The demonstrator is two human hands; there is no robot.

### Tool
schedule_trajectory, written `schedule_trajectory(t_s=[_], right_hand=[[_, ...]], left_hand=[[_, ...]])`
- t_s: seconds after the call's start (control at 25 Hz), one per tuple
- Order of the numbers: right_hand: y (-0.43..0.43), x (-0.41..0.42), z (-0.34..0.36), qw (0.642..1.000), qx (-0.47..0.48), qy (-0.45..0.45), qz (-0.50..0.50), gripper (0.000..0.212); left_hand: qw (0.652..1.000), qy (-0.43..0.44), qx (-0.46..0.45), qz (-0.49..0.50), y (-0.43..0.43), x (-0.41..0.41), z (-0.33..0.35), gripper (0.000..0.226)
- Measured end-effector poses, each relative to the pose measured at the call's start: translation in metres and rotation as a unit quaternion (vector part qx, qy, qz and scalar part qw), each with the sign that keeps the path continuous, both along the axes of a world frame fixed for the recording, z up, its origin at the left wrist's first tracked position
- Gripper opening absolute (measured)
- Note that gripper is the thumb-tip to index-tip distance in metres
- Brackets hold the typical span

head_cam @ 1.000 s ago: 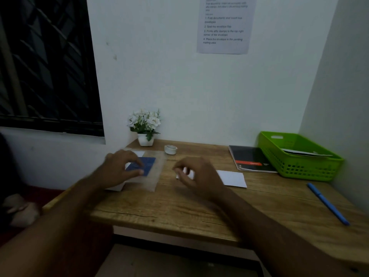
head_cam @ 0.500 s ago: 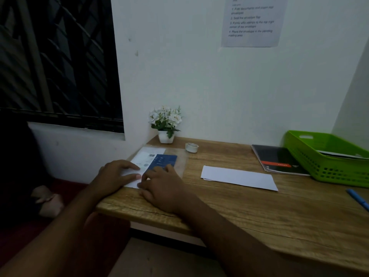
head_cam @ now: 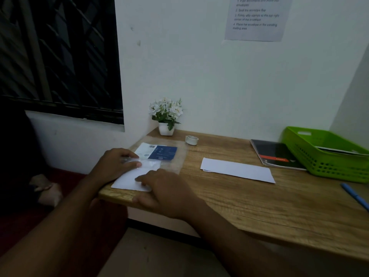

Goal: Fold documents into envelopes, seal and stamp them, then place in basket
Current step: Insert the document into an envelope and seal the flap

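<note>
A clear plastic pack point(head_cam: 171, 156) with a blue-and-white label lies at the desk's left end. A white sheet from it point(head_cam: 132, 179) sticks out toward the desk's front edge. My left hand point(head_cam: 115, 163) presses flat on the pack's near end. My right hand point(head_cam: 161, 188) rests on the white sheet with its fingers on the paper. A white envelope point(head_cam: 237, 169) lies flat in the middle of the desk. The green basket point(head_cam: 323, 162) stands at the back right with papers inside.
A small pot of white flowers point(head_cam: 166, 116) and a roll of tape point(head_cam: 191, 139) stand at the back left. A dark notebook point(head_cam: 276, 153) lies beside the basket. A blue pen point(head_cam: 355, 195) lies at the right. An instruction sheet point(head_cam: 255, 17) hangs on the wall.
My right hand has moved left from the envelope to the pack, and the white sheet now sticks out toward the desk's front edge. The camera has turned left.
</note>
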State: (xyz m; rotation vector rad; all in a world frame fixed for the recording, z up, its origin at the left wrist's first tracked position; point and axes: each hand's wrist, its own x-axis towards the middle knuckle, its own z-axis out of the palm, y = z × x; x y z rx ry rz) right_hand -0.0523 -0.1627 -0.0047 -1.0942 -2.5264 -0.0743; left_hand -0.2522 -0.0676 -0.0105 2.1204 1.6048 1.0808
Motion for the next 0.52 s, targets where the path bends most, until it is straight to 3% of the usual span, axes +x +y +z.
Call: schedule_trajectory(t_s=[0.12,0.2,0.32,0.52], right_hand=[[-0.005,-0.003,-0.001,0.997,0.041,-0.066,-0.019,0.059],[-0.01,-0.006,0.002,0.996,0.049,-0.072,-0.02,0.052],[-0.017,-0.004,0.005,0.995,0.094,-0.027,0.005,0.033],[-0.023,0.025,0.017,0.979,0.159,0.125,0.001,0.026]], left_hand=[[1.0,0.006,-0.008,0.003,0.001,-0.002,-0.001,0.03],[1.0,0.016,-0.015,0.008,0.002,-0.003,-0.003,0.033],[0.999,0.029,-0.017,0.005,0.003,-0.004,-0.005,0.033],[0.999,0.021,-0.041,-0.01,-0.003,-0.006,-0.001,0.037]])
